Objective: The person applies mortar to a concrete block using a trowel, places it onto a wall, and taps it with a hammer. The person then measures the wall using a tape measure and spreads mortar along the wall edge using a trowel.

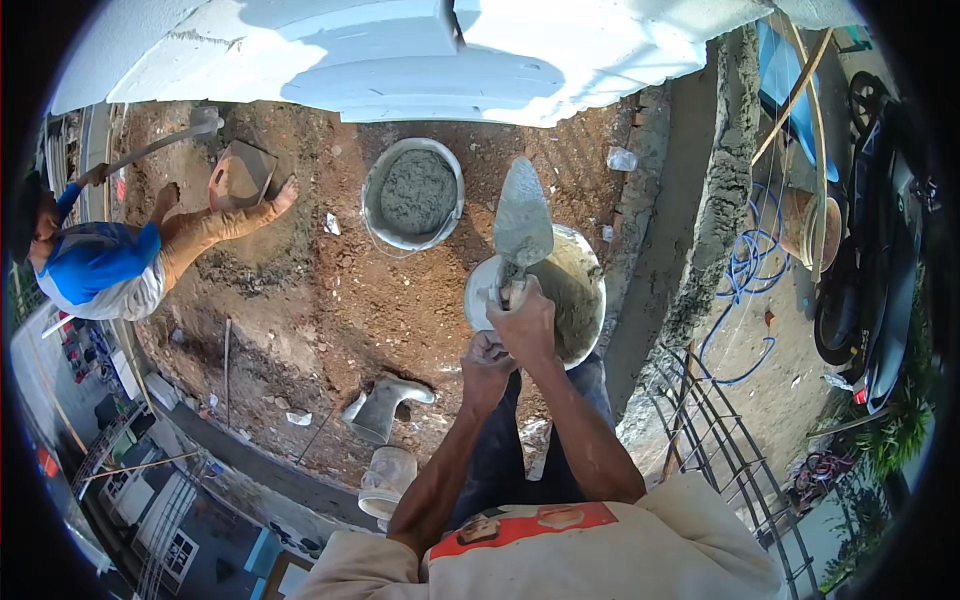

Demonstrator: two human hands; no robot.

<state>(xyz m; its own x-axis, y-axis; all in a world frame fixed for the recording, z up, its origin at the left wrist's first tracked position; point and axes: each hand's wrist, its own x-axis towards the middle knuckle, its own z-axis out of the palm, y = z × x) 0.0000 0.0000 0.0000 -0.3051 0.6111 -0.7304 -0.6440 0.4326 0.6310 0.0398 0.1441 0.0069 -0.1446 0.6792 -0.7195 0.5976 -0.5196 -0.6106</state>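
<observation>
My right hand (525,325) is wrapped round the handle of a pointed trowel (524,215), its blade directed away from me and smeared with grey mortar. Close beside the right wrist is my left hand (487,360), its fingers curled; whatever may be inside them is hidden. Below the trowel and right hand stands a pale round bucket (597,285) with grey residue inside, partly covered by my hands and the blade. Farther off to the left, a second bucket (368,205) is filled with wet grey mortar (418,190).
A person (105,260) in blue works at the left with a long-handled tool (165,143). Grey rubber boots (375,415) and a white bucket (388,475) lie near my left. At right are a rebar cage (725,425), a low rough wall (715,210) and blue hose (745,265).
</observation>
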